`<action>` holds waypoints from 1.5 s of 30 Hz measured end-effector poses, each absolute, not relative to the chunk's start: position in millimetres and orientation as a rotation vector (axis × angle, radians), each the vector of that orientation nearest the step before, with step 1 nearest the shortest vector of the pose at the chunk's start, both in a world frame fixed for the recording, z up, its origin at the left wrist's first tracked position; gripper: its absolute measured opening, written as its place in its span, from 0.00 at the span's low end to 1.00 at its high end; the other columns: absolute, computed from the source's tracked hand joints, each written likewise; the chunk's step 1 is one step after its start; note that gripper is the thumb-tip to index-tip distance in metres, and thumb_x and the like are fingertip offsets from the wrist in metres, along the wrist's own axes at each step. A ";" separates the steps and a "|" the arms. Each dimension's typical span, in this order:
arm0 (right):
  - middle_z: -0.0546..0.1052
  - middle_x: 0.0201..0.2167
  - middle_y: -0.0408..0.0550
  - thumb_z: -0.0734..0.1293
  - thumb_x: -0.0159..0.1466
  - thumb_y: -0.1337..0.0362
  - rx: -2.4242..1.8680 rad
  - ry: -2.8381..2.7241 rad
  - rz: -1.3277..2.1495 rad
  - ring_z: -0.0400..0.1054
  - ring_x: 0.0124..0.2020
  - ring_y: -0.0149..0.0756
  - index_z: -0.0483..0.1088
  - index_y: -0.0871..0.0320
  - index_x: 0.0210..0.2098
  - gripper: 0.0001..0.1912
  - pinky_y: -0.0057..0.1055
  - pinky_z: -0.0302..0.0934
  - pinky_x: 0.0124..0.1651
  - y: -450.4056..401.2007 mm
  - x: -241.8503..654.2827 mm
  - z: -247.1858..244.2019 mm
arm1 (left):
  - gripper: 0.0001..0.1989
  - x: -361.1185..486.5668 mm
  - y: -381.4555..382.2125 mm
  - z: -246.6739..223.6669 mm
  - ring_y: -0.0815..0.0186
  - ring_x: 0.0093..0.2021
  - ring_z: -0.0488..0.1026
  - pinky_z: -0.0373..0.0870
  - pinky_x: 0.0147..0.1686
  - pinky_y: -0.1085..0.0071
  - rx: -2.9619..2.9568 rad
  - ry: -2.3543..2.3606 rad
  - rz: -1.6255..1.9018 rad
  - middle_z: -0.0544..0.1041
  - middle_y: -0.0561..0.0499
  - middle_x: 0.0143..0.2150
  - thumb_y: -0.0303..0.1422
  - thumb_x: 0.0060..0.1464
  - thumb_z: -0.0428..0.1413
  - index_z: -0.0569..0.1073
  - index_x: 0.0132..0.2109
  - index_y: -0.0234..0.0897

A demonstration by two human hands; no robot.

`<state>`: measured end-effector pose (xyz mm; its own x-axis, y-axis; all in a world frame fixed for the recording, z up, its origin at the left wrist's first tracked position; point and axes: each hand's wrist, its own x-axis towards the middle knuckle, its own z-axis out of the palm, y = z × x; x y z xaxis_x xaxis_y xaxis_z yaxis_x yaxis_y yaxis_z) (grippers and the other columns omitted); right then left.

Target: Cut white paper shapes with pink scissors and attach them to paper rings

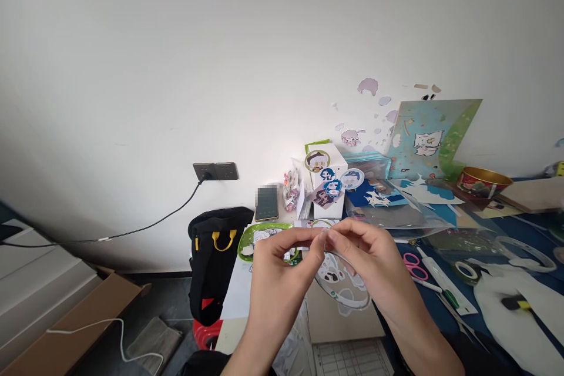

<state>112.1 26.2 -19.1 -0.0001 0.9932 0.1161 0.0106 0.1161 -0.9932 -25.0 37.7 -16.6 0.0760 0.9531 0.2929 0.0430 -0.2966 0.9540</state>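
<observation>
My left hand (282, 267) and my right hand (372, 255) meet fingertip to fingertip above the table, both closed in a pinch. Between them they grip the upper edge of a clear round plastic piece (338, 295), which hangs tilted below the fingers. White printed cartoon shapes show on or through it; I cannot tell which. The exact spot under the fingertips is hidden. Behind my left hand lies a green-rimmed tray (245, 235) with paper cutouts. A pale board (343, 329) is below the plastic piece.
A phone (267, 202) and a white box with stickers (339, 163) stand by the wall. Pink scissors (415, 267), a tape roll (466, 271), a white pen-like tool (445, 279) and clear bags (409, 217) lie on the right. A black bag (215, 264) is at the table's left.
</observation>
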 end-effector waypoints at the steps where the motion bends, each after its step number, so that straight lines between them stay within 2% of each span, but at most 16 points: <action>1: 0.64 0.20 0.39 0.65 0.62 0.54 -1.128 -1.274 1.116 0.49 0.20 0.26 0.72 0.59 0.29 0.14 0.27 0.43 0.23 26.1 112.1 -19.5 | 0.04 -24.7 37.7 -17.0 0.65 0.35 0.78 0.73 0.36 0.75 1.524 1.037 1.363 0.83 0.53 0.31 0.33 0.50 0.61 0.82 0.32 0.41; 6: 0.61 0.18 0.38 0.65 0.62 0.53 -1.152 -1.330 1.139 0.49 0.20 0.27 0.72 0.59 0.32 0.15 0.27 0.44 0.23 29.1 112.3 -19.1 | 0.06 -24.6 39.6 -18.3 0.65 0.32 0.78 0.72 0.33 0.75 1.665 1.112 1.487 0.83 0.52 0.30 0.32 0.52 0.60 0.80 0.29 0.39; 12: 0.71 0.26 0.44 0.66 0.60 0.50 -1.144 -1.388 1.235 0.54 0.21 0.27 0.74 0.59 0.34 0.17 0.27 0.49 0.24 40.1 113.7 -22.0 | 0.05 -25.1 42.7 -17.4 0.63 0.30 0.78 0.71 0.31 0.72 1.798 1.279 1.522 0.82 0.52 0.28 0.31 0.51 0.60 0.80 0.28 0.39; 16: 0.67 0.18 0.41 0.64 0.61 0.49 -1.176 -1.424 1.218 0.56 0.19 0.27 0.73 0.61 0.28 0.20 0.26 0.49 0.23 46.3 113.4 -27.4 | 0.06 -29.3 48.8 -17.1 0.62 0.29 0.77 0.71 0.30 0.72 1.738 1.308 1.498 0.82 0.52 0.28 0.33 0.49 0.61 0.80 0.28 0.39; 19: 0.62 0.14 0.37 0.63 0.63 0.51 -1.162 -1.454 1.187 0.56 0.18 0.27 0.71 0.60 0.27 0.19 0.25 0.49 0.23 47.3 112.5 -30.6 | 0.07 -33.4 54.3 -17.6 0.64 0.27 0.76 0.70 0.28 0.73 1.587 1.296 1.445 0.82 0.52 0.26 0.35 0.49 0.61 0.80 0.28 0.37; 26: 0.71 0.24 0.43 0.62 0.63 0.51 -1.214 -1.478 1.118 0.57 0.19 0.27 0.70 0.59 0.28 0.18 0.26 0.49 0.23 44.4 111.1 -32.3 | 0.10 -34.0 57.3 -20.0 0.68 0.26 0.73 0.69 0.27 0.76 1.462 1.229 1.407 0.80 0.53 0.23 0.36 0.49 0.61 0.80 0.26 0.37; 32: 0.73 0.27 0.44 0.62 0.63 0.52 -1.228 -1.463 1.104 0.56 0.19 0.27 0.68 0.59 0.28 0.17 0.26 0.49 0.23 43.2 109.7 -32.5 | 0.09 -31.1 56.0 -22.9 0.65 0.27 0.75 0.70 0.28 0.73 1.481 1.274 1.444 0.81 0.51 0.25 0.37 0.48 0.62 0.80 0.27 0.36; 45: 0.70 0.23 0.42 0.61 0.63 0.52 -1.240 -1.501 1.044 0.55 0.19 0.26 0.64 0.58 0.24 0.18 0.26 0.48 0.22 47.6 107.6 -36.2 | 0.10 -29.9 56.9 -23.0 0.64 0.27 0.75 0.72 0.29 0.73 1.477 1.231 1.428 0.81 0.51 0.25 0.37 0.49 0.61 0.80 0.26 0.37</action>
